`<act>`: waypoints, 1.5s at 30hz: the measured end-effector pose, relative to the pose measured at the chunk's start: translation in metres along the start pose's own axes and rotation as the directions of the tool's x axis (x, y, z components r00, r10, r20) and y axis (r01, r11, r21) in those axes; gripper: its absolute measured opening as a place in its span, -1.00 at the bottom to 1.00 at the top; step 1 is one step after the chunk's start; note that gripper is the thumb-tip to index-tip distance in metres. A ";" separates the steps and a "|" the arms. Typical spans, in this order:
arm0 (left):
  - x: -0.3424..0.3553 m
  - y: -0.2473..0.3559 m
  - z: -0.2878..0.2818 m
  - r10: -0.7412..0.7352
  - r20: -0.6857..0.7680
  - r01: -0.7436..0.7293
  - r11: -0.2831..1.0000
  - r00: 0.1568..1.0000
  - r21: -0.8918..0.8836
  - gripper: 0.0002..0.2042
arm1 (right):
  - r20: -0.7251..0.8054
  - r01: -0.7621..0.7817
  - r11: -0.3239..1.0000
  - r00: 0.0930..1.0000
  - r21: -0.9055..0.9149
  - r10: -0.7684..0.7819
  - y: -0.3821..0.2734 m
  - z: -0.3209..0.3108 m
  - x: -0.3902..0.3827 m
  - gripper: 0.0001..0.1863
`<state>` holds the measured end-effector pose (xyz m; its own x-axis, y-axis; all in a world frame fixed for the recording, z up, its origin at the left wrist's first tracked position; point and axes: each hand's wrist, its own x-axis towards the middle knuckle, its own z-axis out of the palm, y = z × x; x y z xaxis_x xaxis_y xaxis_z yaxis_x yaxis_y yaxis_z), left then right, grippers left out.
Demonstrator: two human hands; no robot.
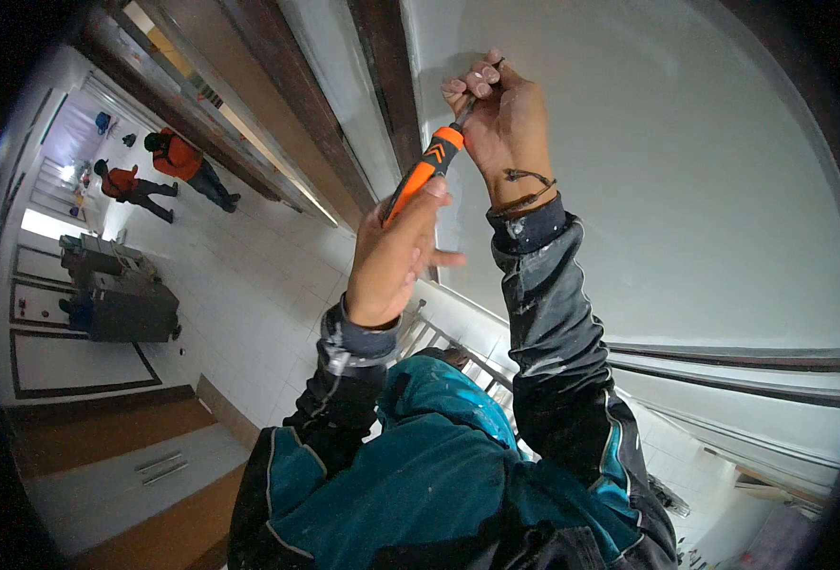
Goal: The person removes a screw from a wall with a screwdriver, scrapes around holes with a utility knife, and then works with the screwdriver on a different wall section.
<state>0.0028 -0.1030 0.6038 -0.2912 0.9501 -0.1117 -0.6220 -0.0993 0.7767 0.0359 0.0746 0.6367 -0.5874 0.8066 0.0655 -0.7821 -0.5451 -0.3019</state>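
Note:
An orange-and-black screwdriver [425,172] slants up and to the right, its metal shaft running into the fingers of my right hand. Its handle lies in my left hand [396,255], thumb along the grip and one finger sticking out to the right. My right hand [507,119] is raised higher, palm showing, with its fingers curled round the shaft near the tip. A small dark end shows by those fingertips; I cannot make out whether it is a screw or the tip. Behind this hand is a smooth pale panel [686,190].
Dark and pale frame strips [386,71] run along the panel's left side. Far left, two people in orange tops, one nearer [180,157] and one farther [121,182], stand on the white tiled floor [239,275]. A grey cabinet [133,309] and a metal railing [477,366] are below.

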 end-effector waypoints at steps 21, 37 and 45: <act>-0.014 0.016 0.015 0.025 0.034 -0.037 0.910 0.999 0.412 -0.39 | 0.053 -0.101 0.985 0.994 0.138 0.094 -0.009 -0.005 0.006 -0.85; -0.013 0.006 0.015 0.123 -0.015 -0.083 0.748 0.992 0.658 -0.41 | 0.036 -0.084 0.987 0.996 0.138 0.079 -0.012 -0.005 0.003 -0.80; -0.014 0.029 0.017 -0.173 0.219 0.252 0.874 0.960 -0.414 -0.35 | -0.010 -0.049 0.980 0.999 0.195 0.052 -0.007 0.003 0.001 -0.79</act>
<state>0.0012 -0.1142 0.6388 -0.0125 0.9943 -0.1061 -0.9185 0.0305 0.3942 0.0399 0.0782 0.6415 -0.6255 0.7793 0.0396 -0.7776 -0.6184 -0.1134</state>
